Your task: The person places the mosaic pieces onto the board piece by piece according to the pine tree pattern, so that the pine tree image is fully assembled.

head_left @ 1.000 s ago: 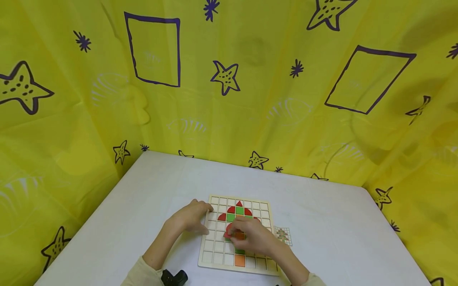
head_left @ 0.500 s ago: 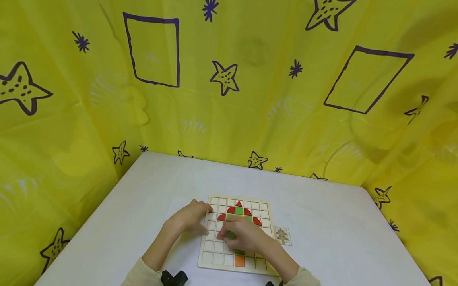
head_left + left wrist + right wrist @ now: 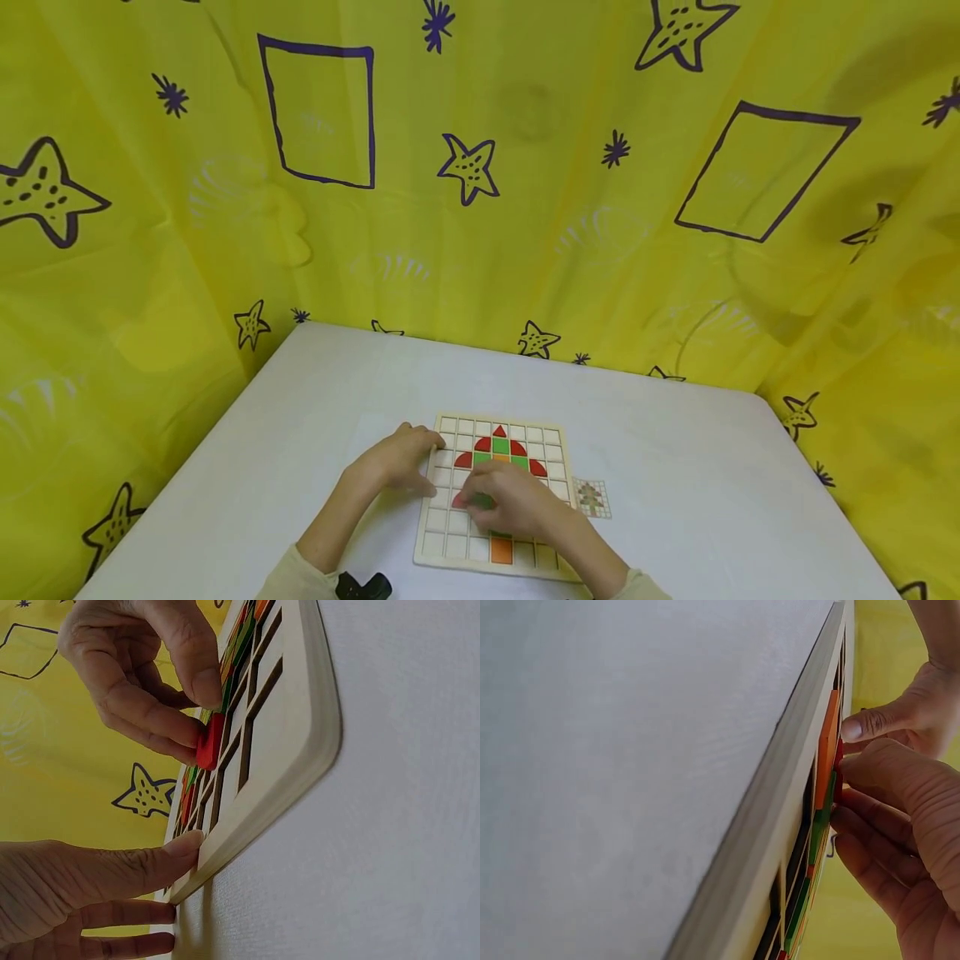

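A wooden grid board [image 3: 436,521] lies on the white table, with red, green and orange pieces set in a tree-like pattern in its cells. My right hand [image 3: 510,498] pinches a small red piece [image 3: 210,742] between thumb and fingers, low over a cell left of the middle. Part of the pattern is hidden under that hand. My left hand [image 3: 401,458] rests at the board's left edge, its thumb on the rim in the left wrist view and its fingers straight beside it. An orange square [image 3: 501,550] fills a cell in the nearest row.
A small card with a printed tree pattern [image 3: 592,498] sticks out at the board's right side. White table [image 3: 660,450] surrounds the board. Yellow curtain [image 3: 405,250] stands behind and at both sides. A black object [image 3: 363,586] shows near my left wrist.
My right hand has moved slightly left over the board with the red piece, then stayed almost in place. My left hand has kept its position at the edge.
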Demonstrator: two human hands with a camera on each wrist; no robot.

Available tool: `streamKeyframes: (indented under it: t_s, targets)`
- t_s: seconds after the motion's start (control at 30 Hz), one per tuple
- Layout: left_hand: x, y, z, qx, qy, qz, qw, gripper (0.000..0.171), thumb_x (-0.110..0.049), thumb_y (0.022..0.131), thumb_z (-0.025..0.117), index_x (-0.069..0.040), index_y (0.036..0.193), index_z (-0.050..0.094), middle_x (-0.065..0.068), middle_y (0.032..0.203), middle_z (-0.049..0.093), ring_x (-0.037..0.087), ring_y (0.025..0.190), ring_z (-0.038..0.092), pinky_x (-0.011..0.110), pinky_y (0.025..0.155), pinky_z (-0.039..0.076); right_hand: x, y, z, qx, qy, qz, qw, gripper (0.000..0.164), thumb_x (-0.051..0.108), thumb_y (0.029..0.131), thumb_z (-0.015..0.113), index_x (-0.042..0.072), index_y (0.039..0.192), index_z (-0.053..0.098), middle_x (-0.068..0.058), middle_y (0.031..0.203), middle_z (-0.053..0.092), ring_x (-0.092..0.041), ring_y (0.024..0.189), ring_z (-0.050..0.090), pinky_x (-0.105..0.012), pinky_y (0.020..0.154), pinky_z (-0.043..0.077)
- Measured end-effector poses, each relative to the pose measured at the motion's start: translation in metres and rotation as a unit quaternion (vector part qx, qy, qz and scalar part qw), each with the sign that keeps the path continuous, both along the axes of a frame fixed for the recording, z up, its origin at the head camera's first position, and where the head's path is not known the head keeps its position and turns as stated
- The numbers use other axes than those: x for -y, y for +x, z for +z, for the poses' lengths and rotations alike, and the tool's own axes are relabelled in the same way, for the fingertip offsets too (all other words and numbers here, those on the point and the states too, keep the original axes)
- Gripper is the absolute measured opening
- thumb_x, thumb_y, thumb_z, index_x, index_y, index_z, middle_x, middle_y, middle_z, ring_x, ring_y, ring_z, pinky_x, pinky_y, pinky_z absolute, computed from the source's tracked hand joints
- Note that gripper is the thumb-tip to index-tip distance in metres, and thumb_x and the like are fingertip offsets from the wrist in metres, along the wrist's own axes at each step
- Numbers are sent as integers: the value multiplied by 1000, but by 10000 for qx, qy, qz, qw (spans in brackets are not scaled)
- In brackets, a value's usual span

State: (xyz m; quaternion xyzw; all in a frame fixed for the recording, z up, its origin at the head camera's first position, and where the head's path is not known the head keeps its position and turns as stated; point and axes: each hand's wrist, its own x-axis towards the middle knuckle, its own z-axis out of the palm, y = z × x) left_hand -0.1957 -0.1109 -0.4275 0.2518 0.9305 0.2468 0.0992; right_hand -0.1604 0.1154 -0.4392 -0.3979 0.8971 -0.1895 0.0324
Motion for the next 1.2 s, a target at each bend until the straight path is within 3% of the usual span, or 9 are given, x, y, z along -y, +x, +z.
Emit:
streamKeyframes:
  t_s: [0.57, 1.0, 1.2]
  targets:
    - [0, 2, 1, 22, 71, 26, 10000, 57, -11, 71, 92, 1, 121, 67, 16, 122, 67, 37, 115, 55, 52, 104, 46, -9, 3, -4, -105, -265, 197, 9994, 20, 9, 93, 72, 19, 110, 78, 13, 110, 74, -5, 106, 65, -22, 93, 51]
    - [-1, 1, 0, 43, 25, 76, 10000, 57, -12, 72, 93, -1, 121, 67, 14, 122, 66, 33, 113, 54, 51, 102, 47, -6, 2, -4, 23, -244, 115, 9996, 20, 8, 94, 71, 21, 108, 78, 16, 108, 73, -3, 107, 65, -24, 95, 52]
    - [1, 3, -2, 84, 56, 105, 9999, 56, -15, 75, 91, -1, 123, 67, 15, 126, 65, 34, 115, 53, 52, 103, 47, -12, 6, -4, 35, -341, -27, 9994, 15, 15, 95, 71, 21, 109, 76, 15, 108, 72, -4, 100, 63, -23, 91, 52]
